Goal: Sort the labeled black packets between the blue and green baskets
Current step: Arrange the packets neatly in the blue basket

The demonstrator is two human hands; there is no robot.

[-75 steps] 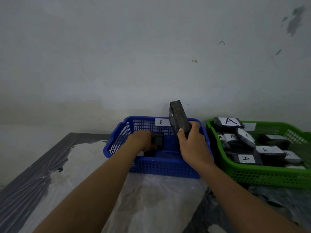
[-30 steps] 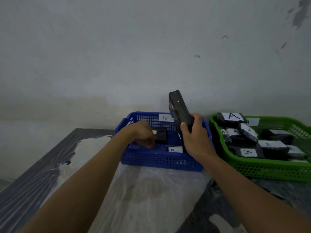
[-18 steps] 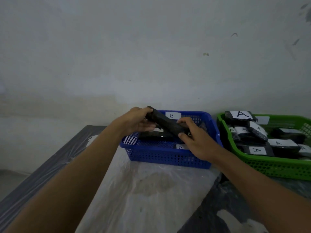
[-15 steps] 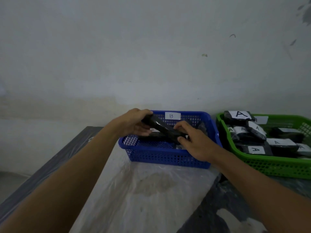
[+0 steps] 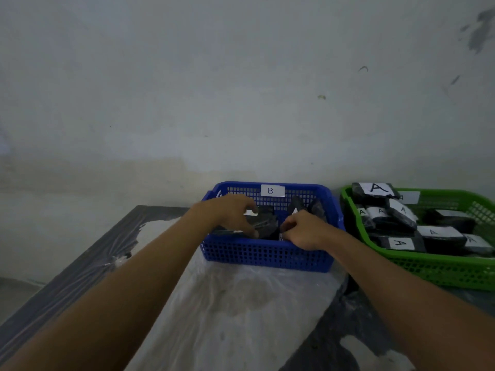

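At centre frame the blue basket (image 5: 267,257) has a grid mesh wall and a white tag marked B. At right, the green basket (image 5: 439,269) holds black packets (image 5: 396,243) with white labels lettered A. The table (image 5: 80,266) is dark grey under cloudy clear plastic.

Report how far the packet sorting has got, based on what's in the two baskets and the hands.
Done: the green basket holds a pile of A-labelled packets. In hand: both the left hand and right hand are down in the blue basket, tagged B, handling black packets there. Left: settling those; no loose packets show on the table.
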